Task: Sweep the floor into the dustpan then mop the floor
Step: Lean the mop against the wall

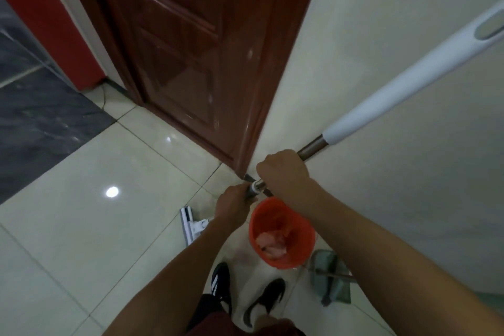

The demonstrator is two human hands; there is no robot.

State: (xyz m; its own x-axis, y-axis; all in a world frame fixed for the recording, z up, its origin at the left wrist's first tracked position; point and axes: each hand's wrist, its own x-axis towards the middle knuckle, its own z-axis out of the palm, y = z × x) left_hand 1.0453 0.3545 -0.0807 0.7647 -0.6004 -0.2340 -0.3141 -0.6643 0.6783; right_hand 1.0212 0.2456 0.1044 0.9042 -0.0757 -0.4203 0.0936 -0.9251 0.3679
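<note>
Both hands hold a long mop pole [311, 150] that slants from the upper right down to the floor. My right hand [283, 172] is closed around the metal shaft just below the white grip [403, 82]. My left hand [234, 206] grips the pole lower down, at a pale collar. The flat white mop head [189, 225] lies on the cream tiles [109, 240] left of my left wrist. An orange bucket [306, 247] with a pinkish cloth inside stands under my right forearm. A grey-green dustpan [331, 275] lies on the floor by the wall.
A dark red wooden door [191, 63] stands straight ahead, with a cream wall [381, 90] to its right. Dark grey marble flooring [41, 123] and a red panel [51, 22] lie at the left. My black shoes [221, 285] are below the bucket.
</note>
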